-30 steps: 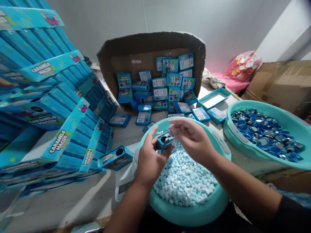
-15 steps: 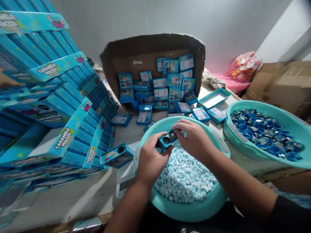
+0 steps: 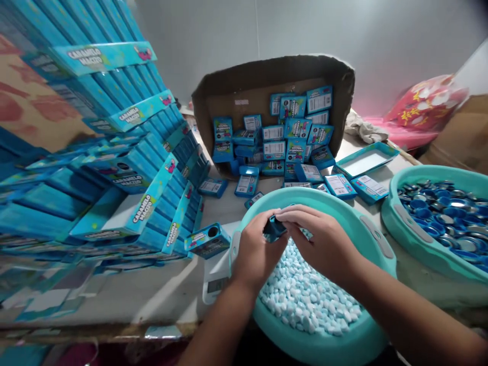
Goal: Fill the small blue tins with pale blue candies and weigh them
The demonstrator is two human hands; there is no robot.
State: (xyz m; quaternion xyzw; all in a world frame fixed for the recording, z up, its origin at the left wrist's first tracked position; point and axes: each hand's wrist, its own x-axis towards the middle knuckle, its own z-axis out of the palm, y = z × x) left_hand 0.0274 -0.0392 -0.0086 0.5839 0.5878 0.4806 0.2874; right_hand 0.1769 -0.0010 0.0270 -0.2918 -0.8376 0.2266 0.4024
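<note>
A small blue candy box [image 3: 273,231] is between my two hands, over the turquoise basin [image 3: 328,351] of pale blue and white candies [image 3: 308,295]. My left hand [image 3: 257,249] is closed around the box from the left. My right hand [image 3: 320,234] is cupped over the top and right side, its fingers pressed together against the box. Most of the box, its round window included, is hidden behind the fingers. Left of the basin, another candy box [image 3: 209,240] with a dark round hole rests on a white scale [image 3: 213,287].
Stacked display trays of blue boxes [image 3: 141,203] rise at the left. An open cardboard carton [image 3: 244,91] behind holds several loose candy boxes. A second turquoise basin [image 3: 415,229] at the right contains blue and silver lids [image 3: 446,213]. An open blue tray [image 3: 368,158] lies behind it.
My right hand has moved from the end of the box to cover it, fingers now flatter. The box has turned, hiding its round window. The camera view has swung left.
</note>
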